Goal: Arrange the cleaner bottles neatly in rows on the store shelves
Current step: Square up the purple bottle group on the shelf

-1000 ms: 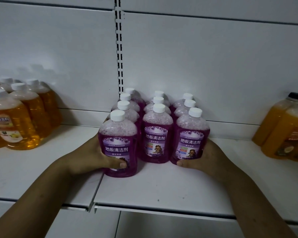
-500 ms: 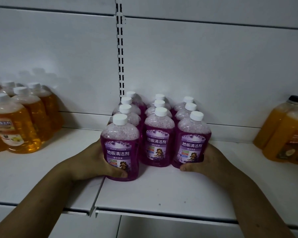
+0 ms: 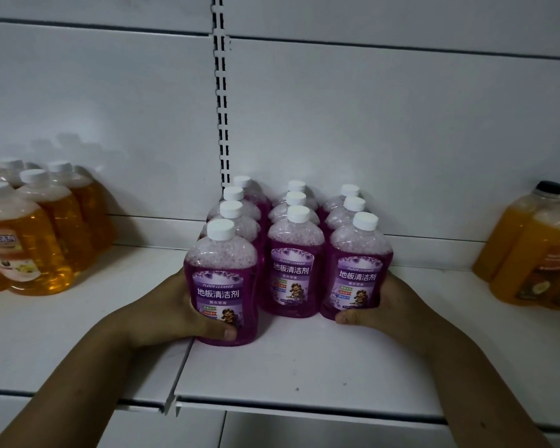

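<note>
Several purple floor-cleaner bottles with white caps stand in three rows on the white shelf point(image 3: 304, 367), running back to the rear panel. The front-left purple bottle point(image 3: 222, 282) sits slightly forward of the other two front bottles. My left hand point(image 3: 175, 312) wraps round its left side, thumb across the lower label. My right hand point(image 3: 388, 308) holds the front-right purple bottle point(image 3: 358, 270) from its right side, thumb at the base. The front-middle purple bottle point(image 3: 295, 263) stands between them, untouched.
Amber cleaner bottles with white caps point(image 3: 29, 240) stand grouped at the left of the shelf. Orange bottles with black caps point(image 3: 537, 253) stand at the right. A slotted upright point(image 3: 221, 92) runs up the back panel. A seam point(image 3: 181, 376) splits the shelf boards.
The view has shifted slightly, so the bottles sit lower in the frame. Both hands keep their hold on the front outer bottles; the rows look a little tighter toward the back.
</note>
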